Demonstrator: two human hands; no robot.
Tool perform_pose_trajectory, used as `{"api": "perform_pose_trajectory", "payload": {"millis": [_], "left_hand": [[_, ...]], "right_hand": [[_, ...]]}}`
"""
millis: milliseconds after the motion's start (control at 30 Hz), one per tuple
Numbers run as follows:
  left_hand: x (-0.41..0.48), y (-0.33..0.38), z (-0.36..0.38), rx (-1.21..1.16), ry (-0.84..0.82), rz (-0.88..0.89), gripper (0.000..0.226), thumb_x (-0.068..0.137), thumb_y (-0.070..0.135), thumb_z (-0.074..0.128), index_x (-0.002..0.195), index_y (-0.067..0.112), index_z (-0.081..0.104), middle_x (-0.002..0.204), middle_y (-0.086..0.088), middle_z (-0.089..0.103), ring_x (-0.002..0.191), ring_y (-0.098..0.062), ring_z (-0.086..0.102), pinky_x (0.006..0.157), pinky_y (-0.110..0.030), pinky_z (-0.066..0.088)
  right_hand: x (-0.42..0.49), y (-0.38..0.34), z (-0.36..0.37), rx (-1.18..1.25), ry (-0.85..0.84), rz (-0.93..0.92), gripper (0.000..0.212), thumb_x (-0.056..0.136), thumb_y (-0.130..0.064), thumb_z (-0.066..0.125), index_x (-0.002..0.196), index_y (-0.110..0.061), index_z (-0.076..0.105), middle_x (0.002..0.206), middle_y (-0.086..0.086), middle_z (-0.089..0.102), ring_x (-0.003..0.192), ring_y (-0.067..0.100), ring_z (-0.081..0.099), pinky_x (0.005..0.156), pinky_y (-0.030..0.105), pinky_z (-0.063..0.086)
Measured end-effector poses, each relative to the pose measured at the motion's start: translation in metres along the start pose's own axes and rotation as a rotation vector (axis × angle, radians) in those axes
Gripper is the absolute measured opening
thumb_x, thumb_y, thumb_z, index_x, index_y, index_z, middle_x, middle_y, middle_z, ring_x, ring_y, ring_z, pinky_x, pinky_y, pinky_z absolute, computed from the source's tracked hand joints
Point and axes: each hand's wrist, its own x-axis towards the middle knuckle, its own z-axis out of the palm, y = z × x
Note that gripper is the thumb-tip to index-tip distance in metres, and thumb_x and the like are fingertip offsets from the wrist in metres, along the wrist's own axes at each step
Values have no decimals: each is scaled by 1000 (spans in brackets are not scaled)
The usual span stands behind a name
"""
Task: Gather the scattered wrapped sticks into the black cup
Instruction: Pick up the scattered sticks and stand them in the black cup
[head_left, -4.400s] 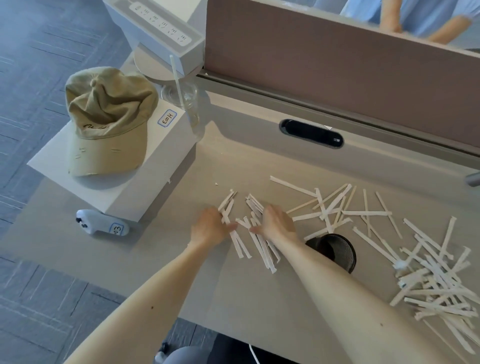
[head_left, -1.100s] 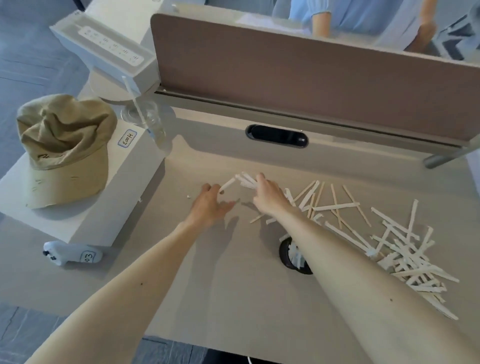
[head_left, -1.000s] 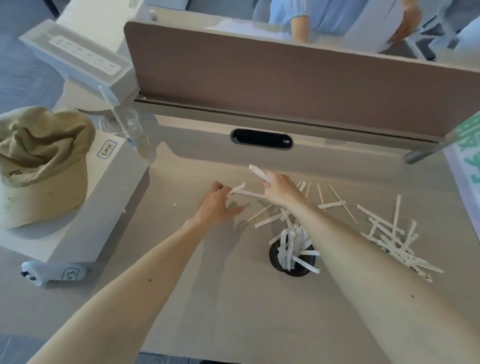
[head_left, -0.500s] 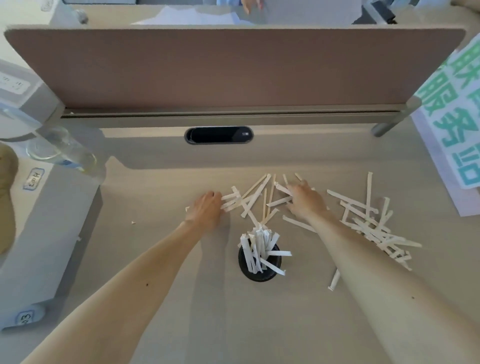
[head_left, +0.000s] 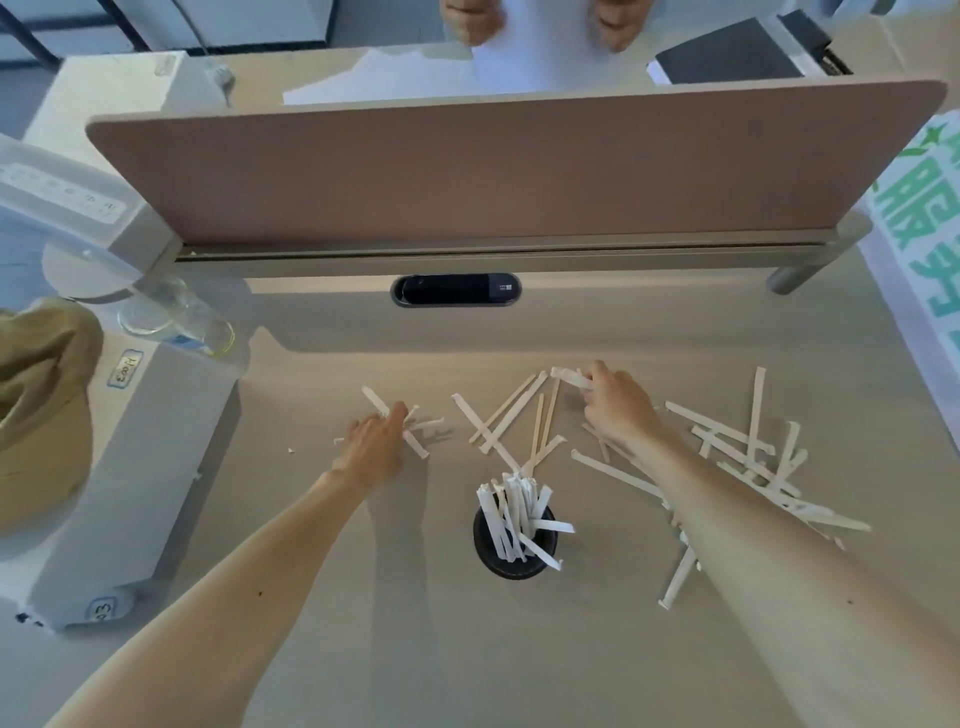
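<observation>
The black cup (head_left: 514, 564) stands on the desk between my forearms, with a bunch of white wrapped sticks (head_left: 514, 512) poking out of it. My left hand (head_left: 376, 447) lies over a few sticks (head_left: 415, 441), with its fingers curled on them. Further right, my right hand (head_left: 618, 408) pinches a stick (head_left: 569, 376) at its fingertips. A loose group of sticks (head_left: 511, 415) lies between the hands. A bigger pile (head_left: 748, 457) spreads to the right, partly hidden by my right forearm.
A brown divider panel (head_left: 519, 166) closes the far side, with a black slot (head_left: 455, 289) below it. A white box (head_left: 130, 467) carrying a khaki cap (head_left: 36, 395) and a clear glass (head_left: 174, 322) sits at the left. A green-printed sheet (head_left: 919, 218) lies at the right.
A bunch of sticks has gone into the cup, which was empty earlier. My right hand has shifted right and pinched a stick; my left hand has closed over a few. The view has swung right.
</observation>
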Motion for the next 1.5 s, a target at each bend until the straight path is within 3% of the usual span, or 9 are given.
{"api": "perform_pose_trajectory", "payload": {"millis": [200,367,467,567,800,1033,1233,1333,1500], "left_hand": [[-1,-8,2,-469,172,-278,18,94,12,42,109,3,45,96,-24,63,94,-43,59,70,-39,34],[10,6,-3,-739,111,-587,44,83,48,63,78,8,44,87,-15,59,86,-34,60,72,-38,44],[19,8,1,-745,99,-591,33,82,33,64,65,8,50,81,-17,62,83,-36,63,70,-37,47],[26,3,4,-696,100,-614,24,84,19,58,81,-4,66,88,-26,69,81,-40,66,65,-35,45],[21,14,-9,-477,28,-468,30,84,18,63,104,-3,57,108,-23,54,94,-43,59,77,-43,48],[25,67,-32,-549,130,-160,7,96,14,39,92,9,35,83,-13,52,73,-28,50,57,-36,35],[46,112,-27,-628,-55,-201,68,72,69,61,100,9,48,88,-4,56,71,-19,54,52,-31,40],[54,123,-25,-480,-73,-182,81,56,75,70,96,8,49,85,-3,57,72,-20,57,52,-30,41],[61,141,-31,-426,-53,-123,66,76,70,57,72,4,57,67,-5,53,56,-22,52,52,-31,42]], "right_hand": [[-1,9,-3,45,54,144,16,93,-15,45,105,-6,44,90,13,58,78,37,58,61,37,41],[-7,19,3,-23,23,271,65,75,-56,69,115,-7,51,111,12,56,97,35,62,66,35,46],[-9,20,12,-51,-8,238,61,79,-48,70,122,-9,52,115,12,56,97,34,63,69,35,48],[-9,12,18,-65,-7,160,41,90,-30,62,124,-8,54,115,13,57,96,34,64,73,36,48],[-11,6,24,-177,-15,50,29,92,-11,55,120,-3,54,118,14,59,96,35,65,67,33,40],[-5,3,4,-102,61,6,22,95,-14,49,115,-5,48,99,15,64,82,32,58,63,33,37],[-5,4,1,65,56,31,20,88,-1,44,107,-3,50,98,22,60,93,39,57,66,35,35],[-7,8,-3,163,74,26,13,98,-13,40,97,-4,49,88,21,62,82,41,58,62,36,35],[-10,16,-13,332,97,42,30,94,-36,52,78,-10,50,69,2,56,67,25,52,58,31,36]]}}
